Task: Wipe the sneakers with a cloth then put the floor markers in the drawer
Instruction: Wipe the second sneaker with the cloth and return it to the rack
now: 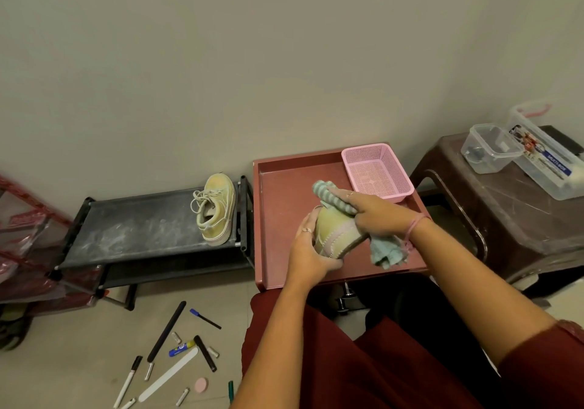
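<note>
Your left hand [308, 247] grips yellow sneaker [336, 235] over red tray [278, 219]; your right hand [376, 216] presses striped cloth [338, 201] on it. Second sneaker [216, 209] on shoe rack [136, 228].

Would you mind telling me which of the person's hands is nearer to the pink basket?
The right. The right hand presses the cloth on the held sneaker just beside the pink basket; the left hand grips the sneaker's far side, farther from the basket.

1. Black shoe rack [136, 225] at nine o'clock carries one sneaker [216, 209].
2. Red tray-top table [284, 193] carries a pink basket [377, 171] at one o'clock.
3. Floor [79, 345] at seven o'clock: scattered markers [166, 331].
</note>
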